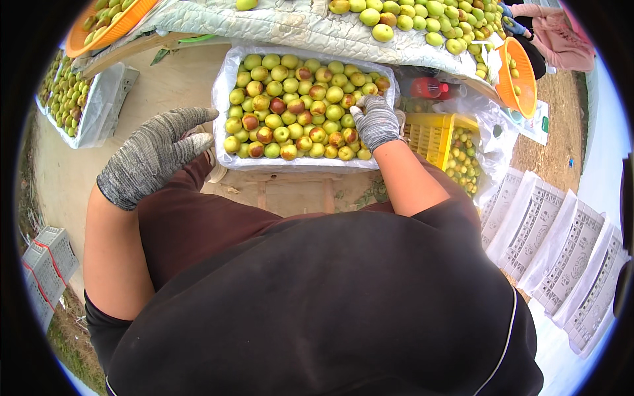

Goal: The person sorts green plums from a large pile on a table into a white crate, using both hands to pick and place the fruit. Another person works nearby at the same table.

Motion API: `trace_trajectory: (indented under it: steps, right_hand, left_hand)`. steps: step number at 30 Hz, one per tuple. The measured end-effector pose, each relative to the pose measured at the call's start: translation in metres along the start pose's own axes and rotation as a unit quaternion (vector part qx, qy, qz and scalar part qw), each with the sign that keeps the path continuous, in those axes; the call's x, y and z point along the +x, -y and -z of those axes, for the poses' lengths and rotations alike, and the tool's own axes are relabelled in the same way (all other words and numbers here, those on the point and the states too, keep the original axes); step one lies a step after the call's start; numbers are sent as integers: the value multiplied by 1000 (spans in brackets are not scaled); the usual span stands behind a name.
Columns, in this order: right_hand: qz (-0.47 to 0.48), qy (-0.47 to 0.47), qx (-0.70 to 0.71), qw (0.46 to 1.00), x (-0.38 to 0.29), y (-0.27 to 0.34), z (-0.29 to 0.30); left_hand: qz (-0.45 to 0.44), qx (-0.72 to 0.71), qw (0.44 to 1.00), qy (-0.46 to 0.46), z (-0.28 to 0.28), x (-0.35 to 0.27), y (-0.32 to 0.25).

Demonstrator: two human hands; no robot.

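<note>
In front of me is a crate (221, 126) lined with white film and filled with green and brown-blotched jujubes (294, 129). My left hand (153, 148), in a grey knitted glove, is beside the crate's left rim. Its thumb and fingers are spread, with nothing between them. Gloved the same way, my right hand (375, 120) rests over the fruit at the crate's right end. Its fingers curl down among the jujubes; whether they grip one is hidden.
A quilted cover (237, 24) beyond the crate bears loose jujubes (436, 22). Orange baskets (520, 76) stand at both ends. At right are a yellow crate (431, 136), a red-labelled bottle (428, 88) and lined grey crates (550, 232). A person in pink (559, 37) works far right.
</note>
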State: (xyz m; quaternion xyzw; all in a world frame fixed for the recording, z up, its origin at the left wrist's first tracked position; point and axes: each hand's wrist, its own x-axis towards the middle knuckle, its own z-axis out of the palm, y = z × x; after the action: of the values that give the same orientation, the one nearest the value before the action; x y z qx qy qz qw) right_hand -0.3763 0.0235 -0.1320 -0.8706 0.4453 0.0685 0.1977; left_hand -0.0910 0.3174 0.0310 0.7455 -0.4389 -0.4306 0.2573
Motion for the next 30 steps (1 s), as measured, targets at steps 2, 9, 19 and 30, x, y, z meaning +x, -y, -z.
trace_trajectory:
  steps: [2,9,19,30]
  right_hand:
    - [78,78,-27,994,-19,8,-1]
    - [116,128,-71,982,-45,23,-5]
    - [141,169,-92,971,-34,3,3]
    - [112,17,-40,993,-12,32,-19]
  left_hand:
    - [5,1,1000,-2,1,-1,0]
    - [-19,22,999,-17,1,-3,-1]
    - [-25,1,1000,-12,1,-5,4]
    - [7,-17,1000,-3,0,-6,-5]
